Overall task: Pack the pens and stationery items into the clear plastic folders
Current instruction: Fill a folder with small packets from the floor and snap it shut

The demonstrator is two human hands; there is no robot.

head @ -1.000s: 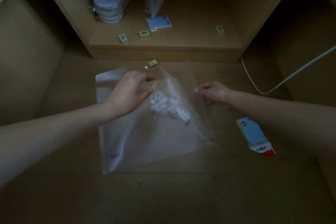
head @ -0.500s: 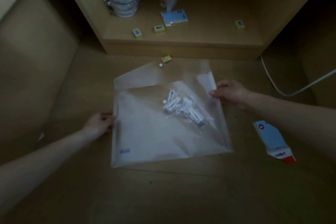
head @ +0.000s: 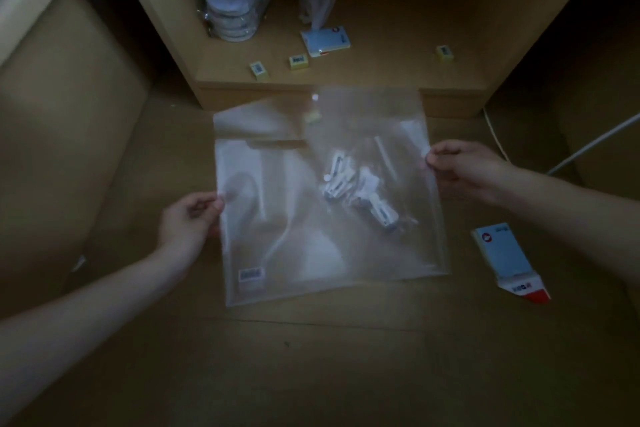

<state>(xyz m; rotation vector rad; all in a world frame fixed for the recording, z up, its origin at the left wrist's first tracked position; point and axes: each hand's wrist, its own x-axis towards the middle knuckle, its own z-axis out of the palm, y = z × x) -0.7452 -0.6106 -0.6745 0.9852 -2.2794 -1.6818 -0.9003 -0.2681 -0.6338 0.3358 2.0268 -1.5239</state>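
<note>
One head-worn view looks forward and steeply down from above, close over both forearms. The left hand (head: 188, 218) sits left of centre, the right hand (head: 462, 170) right of centre; an open wooden shelf (head: 381, 73) lies beyond them.

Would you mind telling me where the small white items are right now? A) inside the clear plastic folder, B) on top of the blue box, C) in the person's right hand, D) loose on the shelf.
A: the small white items show through the clear plastic folder, which the left hand and right hand hold by its side edges.
</note>
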